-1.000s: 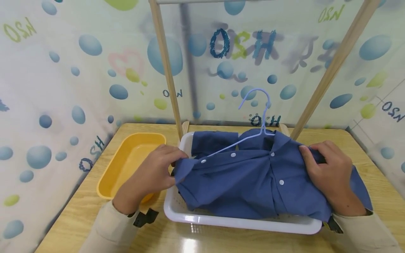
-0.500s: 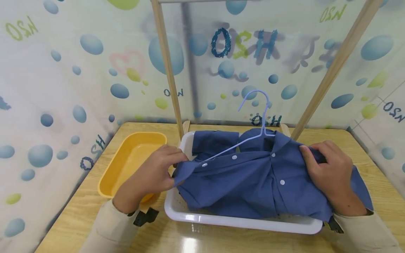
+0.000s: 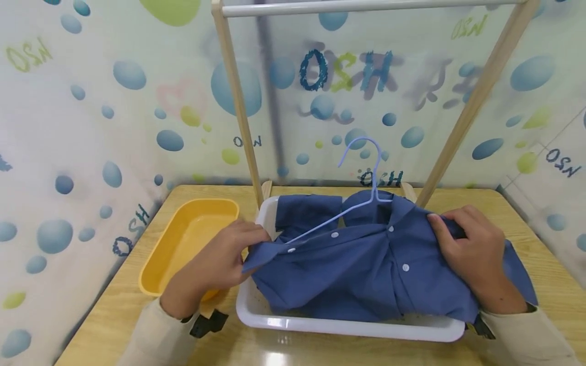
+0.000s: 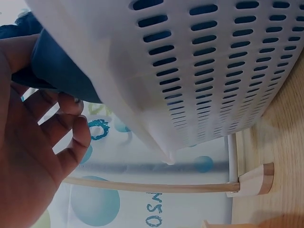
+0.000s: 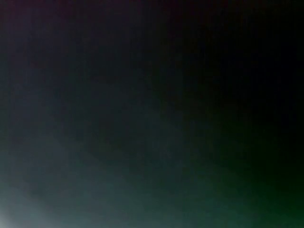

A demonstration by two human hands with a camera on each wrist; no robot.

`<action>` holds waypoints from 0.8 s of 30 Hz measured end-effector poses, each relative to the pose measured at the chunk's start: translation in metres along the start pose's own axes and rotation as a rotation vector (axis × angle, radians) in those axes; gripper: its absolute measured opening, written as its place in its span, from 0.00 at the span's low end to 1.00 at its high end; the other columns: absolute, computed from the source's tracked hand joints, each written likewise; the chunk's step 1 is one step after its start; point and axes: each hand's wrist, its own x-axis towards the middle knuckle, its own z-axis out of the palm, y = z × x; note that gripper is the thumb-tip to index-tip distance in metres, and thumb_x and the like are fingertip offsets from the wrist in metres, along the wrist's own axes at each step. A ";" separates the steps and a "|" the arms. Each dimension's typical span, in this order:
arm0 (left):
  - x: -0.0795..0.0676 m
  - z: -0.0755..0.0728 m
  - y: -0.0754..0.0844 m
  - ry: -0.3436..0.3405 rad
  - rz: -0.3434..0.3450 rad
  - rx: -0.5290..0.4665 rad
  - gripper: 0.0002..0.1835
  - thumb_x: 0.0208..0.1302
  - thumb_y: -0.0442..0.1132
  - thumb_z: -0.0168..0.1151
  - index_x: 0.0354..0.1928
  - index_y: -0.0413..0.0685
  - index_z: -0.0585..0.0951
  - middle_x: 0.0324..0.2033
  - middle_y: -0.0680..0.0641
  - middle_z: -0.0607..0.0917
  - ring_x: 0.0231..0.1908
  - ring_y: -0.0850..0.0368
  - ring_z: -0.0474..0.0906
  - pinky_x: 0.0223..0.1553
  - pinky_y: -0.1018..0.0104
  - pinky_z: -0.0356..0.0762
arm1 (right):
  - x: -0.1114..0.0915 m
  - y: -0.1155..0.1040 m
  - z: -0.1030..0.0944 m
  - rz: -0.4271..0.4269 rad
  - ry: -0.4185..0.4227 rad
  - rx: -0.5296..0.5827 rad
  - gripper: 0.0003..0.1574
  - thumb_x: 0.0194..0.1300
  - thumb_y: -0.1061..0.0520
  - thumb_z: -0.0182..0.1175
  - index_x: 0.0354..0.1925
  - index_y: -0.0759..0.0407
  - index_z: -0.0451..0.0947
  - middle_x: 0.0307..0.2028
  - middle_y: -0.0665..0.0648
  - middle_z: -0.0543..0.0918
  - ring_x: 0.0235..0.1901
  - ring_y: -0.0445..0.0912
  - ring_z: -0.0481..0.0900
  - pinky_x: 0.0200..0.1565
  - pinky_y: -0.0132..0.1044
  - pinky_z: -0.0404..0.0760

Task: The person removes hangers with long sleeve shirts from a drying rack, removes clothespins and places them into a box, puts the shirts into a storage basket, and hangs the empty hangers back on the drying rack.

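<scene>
A dark blue shirt (image 3: 339,274) with white buttons lies over a white basket (image 3: 348,328). Inside its neckline is a light blue hanger (image 3: 329,220), hook upward; its right arm is hidden under the cloth. At the basket's left end my left hand (image 3: 220,256) pinches the shirt's edge and pulls it taut. In the left wrist view, that hand (image 4: 33,142) has cloth between thumb and finger, its other fingers loosely bent. On the right, my right hand (image 3: 473,254) grips the shirt near the shoulder, thumb on top. The right wrist view is dark and shows nothing distinct.
A yellow tray (image 3: 148,279) stands on the wooden table (image 3: 110,325) left of the basket. Behind the basket rises a wooden rack with two posts (image 3: 240,109) and a white crossbar (image 3: 366,7). A patterned wall covering surrounds the table.
The left hand has drawn the shirt's edge slightly left and down, and the hanger has shifted a little left. The head view has tilted up, showing the crossbar. The right hand keeps its grip.
</scene>
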 end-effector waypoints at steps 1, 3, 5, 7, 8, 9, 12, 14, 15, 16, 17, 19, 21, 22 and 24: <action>0.000 0.000 0.000 -0.005 0.004 -0.024 0.06 0.61 0.36 0.67 0.34 0.58 0.81 0.24 0.62 0.75 0.29 0.68 0.70 0.37 0.68 0.72 | 0.000 0.000 -0.001 -0.001 -0.001 -0.002 0.29 0.68 0.43 0.60 0.29 0.70 0.81 0.25 0.67 0.79 0.26 0.54 0.74 0.35 0.33 0.67; -0.002 0.001 -0.001 -0.006 0.015 -0.100 0.07 0.63 0.35 0.67 0.34 0.57 0.79 0.24 0.60 0.75 0.29 0.68 0.71 0.37 0.68 0.73 | -0.001 0.001 0.000 -0.009 -0.006 0.003 0.30 0.68 0.42 0.59 0.29 0.70 0.81 0.25 0.66 0.79 0.26 0.53 0.74 0.35 0.32 0.68; -0.003 0.001 -0.001 -0.015 0.018 -0.182 0.07 0.64 0.35 0.67 0.34 0.57 0.79 0.26 0.59 0.76 0.31 0.67 0.73 0.37 0.69 0.74 | -0.001 0.001 0.001 -0.017 0.001 0.008 0.32 0.69 0.41 0.58 0.28 0.70 0.81 0.25 0.66 0.79 0.26 0.48 0.74 0.35 0.32 0.68; -0.003 0.001 -0.001 -0.022 0.016 -0.242 0.07 0.65 0.35 0.66 0.35 0.56 0.78 0.28 0.59 0.77 0.32 0.66 0.74 0.38 0.70 0.75 | 0.000 0.002 0.001 -0.025 0.015 0.016 0.36 0.70 0.37 0.55 0.27 0.70 0.81 0.24 0.65 0.79 0.26 0.42 0.72 0.34 0.31 0.67; -0.004 0.001 -0.002 -0.025 0.013 -0.266 0.07 0.65 0.34 0.66 0.36 0.56 0.78 0.28 0.58 0.77 0.33 0.65 0.74 0.38 0.70 0.75 | 0.000 0.003 0.002 -0.032 0.022 0.019 0.38 0.71 0.35 0.54 0.27 0.70 0.81 0.23 0.65 0.79 0.26 0.40 0.71 0.34 0.31 0.67; -0.004 0.001 -0.002 -0.027 0.006 -0.277 0.08 0.66 0.34 0.66 0.36 0.56 0.77 0.29 0.58 0.77 0.33 0.65 0.74 0.39 0.70 0.75 | 0.000 0.004 0.002 -0.038 0.023 0.016 0.39 0.71 0.34 0.53 0.27 0.69 0.82 0.23 0.65 0.79 0.26 0.39 0.70 0.33 0.30 0.67; -0.003 -0.001 -0.002 -0.032 -0.004 -0.284 0.08 0.66 0.34 0.65 0.36 0.56 0.77 0.29 0.59 0.77 0.33 0.65 0.74 0.38 0.70 0.75 | 0.001 0.005 0.002 -0.049 0.028 0.012 0.40 0.71 0.34 0.52 0.27 0.69 0.82 0.22 0.64 0.79 0.24 0.41 0.70 0.32 0.29 0.67; -0.002 -0.002 -0.002 -0.033 -0.006 -0.265 0.08 0.65 0.34 0.65 0.35 0.56 0.78 0.28 0.59 0.77 0.32 0.66 0.74 0.37 0.70 0.75 | 0.001 0.005 0.002 -0.054 0.029 0.003 0.40 0.71 0.34 0.52 0.26 0.69 0.82 0.22 0.64 0.79 0.22 0.46 0.71 0.31 0.29 0.67; -0.001 -0.002 -0.002 -0.030 -0.003 -0.251 0.08 0.65 0.34 0.66 0.34 0.57 0.78 0.27 0.60 0.77 0.31 0.66 0.74 0.37 0.70 0.75 | 0.001 0.005 0.002 -0.052 0.030 -0.002 0.40 0.71 0.34 0.52 0.26 0.69 0.82 0.22 0.64 0.79 0.21 0.48 0.72 0.30 0.30 0.67; -0.001 -0.003 -0.002 -0.028 -0.005 -0.233 0.08 0.64 0.34 0.66 0.34 0.57 0.79 0.26 0.60 0.76 0.30 0.66 0.73 0.35 0.70 0.74 | 0.001 0.006 0.002 -0.052 0.033 -0.006 0.40 0.71 0.34 0.52 0.26 0.69 0.82 0.22 0.64 0.78 0.21 0.50 0.73 0.30 0.31 0.67; 0.000 -0.003 -0.002 -0.026 -0.008 -0.209 0.08 0.63 0.33 0.67 0.33 0.58 0.79 0.25 0.61 0.76 0.29 0.67 0.73 0.35 0.70 0.73 | 0.001 0.006 0.002 -0.051 0.036 -0.009 0.40 0.71 0.34 0.52 0.26 0.69 0.82 0.22 0.65 0.78 0.20 0.52 0.73 0.30 0.32 0.67; 0.000 -0.005 -0.002 -0.020 -0.028 -0.154 0.10 0.59 0.33 0.69 0.31 0.59 0.80 0.22 0.62 0.74 0.27 0.67 0.71 0.34 0.69 0.71 | 0.001 0.006 0.001 -0.049 0.041 -0.013 0.40 0.71 0.34 0.52 0.26 0.70 0.81 0.22 0.65 0.78 0.20 0.54 0.74 0.30 0.33 0.67; 0.000 -0.005 -0.002 -0.018 -0.057 -0.106 0.12 0.54 0.33 0.71 0.29 0.60 0.80 0.20 0.63 0.71 0.26 0.67 0.69 0.33 0.68 0.69 | 0.001 0.006 0.001 -0.046 0.044 -0.014 0.40 0.71 0.34 0.52 0.26 0.70 0.81 0.22 0.66 0.78 0.20 0.55 0.74 0.31 0.33 0.66; -0.001 -0.006 -0.001 -0.020 -0.073 -0.083 0.12 0.52 0.33 0.72 0.28 0.61 0.80 0.19 0.63 0.71 0.25 0.67 0.68 0.33 0.68 0.68 | 0.001 0.006 0.001 -0.047 0.047 -0.014 0.40 0.71 0.34 0.52 0.26 0.70 0.81 0.22 0.66 0.78 0.20 0.55 0.74 0.31 0.33 0.66; -0.002 -0.006 -0.001 -0.020 -0.091 -0.049 0.13 0.49 0.34 0.74 0.28 0.61 0.80 0.19 0.64 0.70 0.25 0.65 0.68 0.34 0.67 0.67 | 0.001 0.006 0.001 -0.043 0.052 -0.013 0.40 0.71 0.35 0.52 0.26 0.70 0.81 0.22 0.66 0.78 0.21 0.53 0.73 0.31 0.33 0.66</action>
